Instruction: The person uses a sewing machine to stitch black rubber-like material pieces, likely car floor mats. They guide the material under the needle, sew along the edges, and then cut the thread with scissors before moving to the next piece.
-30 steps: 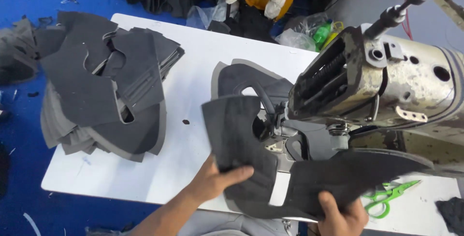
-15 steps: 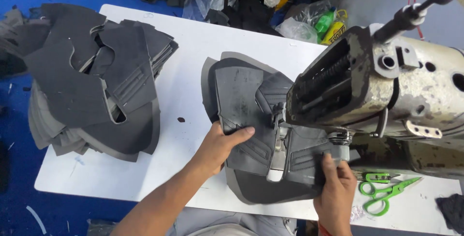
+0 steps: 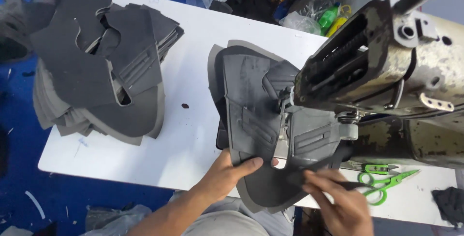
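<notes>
Grey cut piece held flat under the sewing machine head.

I see the left hand [image 3: 227, 171] pressed on the near edge of the dark grey piece [image 3: 256, 120], thumb clamped over it, on the white table [image 3: 193, 62]. The right hand [image 3: 338, 202] pinches a thin black strip [image 3: 321, 166] between its fingers beside the sewing machine [image 3: 386, 67]. Green scissors [image 3: 384, 183] lie just right; a stack of grey pieces [image 3: 96, 71] sits well left.

White table [image 3: 193, 38] on blue floor [image 3: 19, 187], scraps scattered.
</notes>
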